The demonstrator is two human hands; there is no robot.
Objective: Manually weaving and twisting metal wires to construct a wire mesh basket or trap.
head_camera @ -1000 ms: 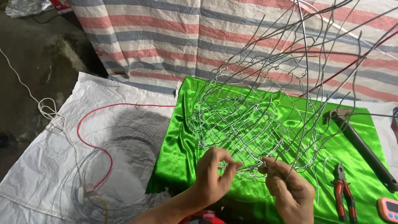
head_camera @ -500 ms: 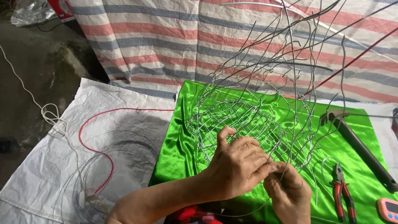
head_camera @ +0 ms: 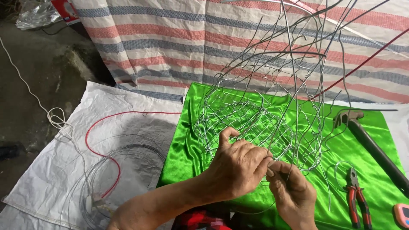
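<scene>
A woven basket-like frame of thin grey wire [head_camera: 260, 106] stands on a bright green satin cloth [head_camera: 191, 145], with many loose wire ends rising above it. My left hand [head_camera: 238, 166] is closed over the frame's near lower edge, thumb raised. My right hand [head_camera: 292, 191] sits just right of it, fingers pinched on a wire strand at the same spot. The two hands touch each other at the frame's near rim.
Red-handled pliers [head_camera: 355, 196] and a long dark-handled hammer [head_camera: 370, 142] lie on the cloth to the right. A pink object [head_camera: 402, 215] shows at the right edge. A coil of grey wire [head_camera: 106, 179], a red wire [head_camera: 98, 140] and a white cord [head_camera: 55, 117] lie on a white woven sheet at left. A striped tarp [head_camera: 191, 47] hangs behind.
My left hand moved right from an open pinch to close over the frame's near edge against my right hand. The view shifted slightly closer.
</scene>
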